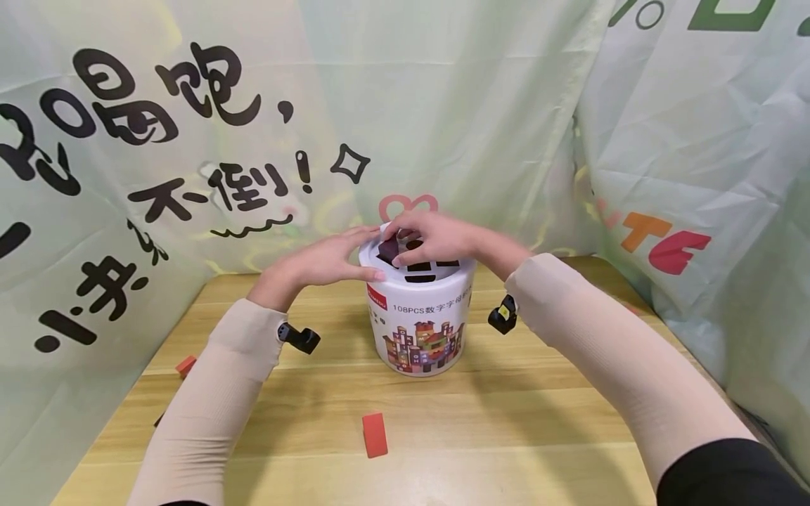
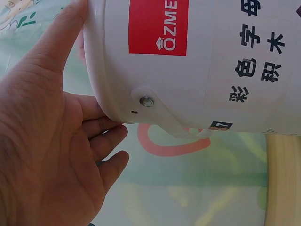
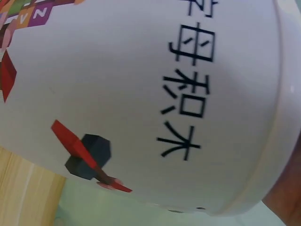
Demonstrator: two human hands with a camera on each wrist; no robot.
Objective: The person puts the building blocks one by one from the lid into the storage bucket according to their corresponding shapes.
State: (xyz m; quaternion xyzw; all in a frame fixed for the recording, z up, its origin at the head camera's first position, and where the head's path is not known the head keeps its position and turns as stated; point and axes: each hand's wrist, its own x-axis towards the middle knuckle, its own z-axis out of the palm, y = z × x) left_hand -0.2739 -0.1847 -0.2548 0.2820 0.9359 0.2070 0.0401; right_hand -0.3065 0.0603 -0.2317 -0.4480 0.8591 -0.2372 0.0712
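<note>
A white bucket (image 1: 418, 330) with printed blocks and lettering stands upright on the wooden table, its lid (image 1: 382, 273) pierced by several dark slots. My right hand (image 1: 436, 239) pinches a dark purple block (image 1: 388, 249) over a slot at the lid's left side. Against the left of the rim rests my left hand (image 1: 323, 260), thumb stretched along the front and fingers reaching to the back. The left wrist view shows that hand's fingertips right at the lid's edge, near the handle's rivet (image 2: 146, 101). Printed bucket wall fills most of the right wrist view.
A red block (image 1: 375, 436) lies on the table (image 1: 506, 422) in front of the bucket. Another red block (image 1: 186, 366) lies at the left, beside the left forearm. Pale printed cloth (image 1: 493, 140) hangs behind the table and along its sides.
</note>
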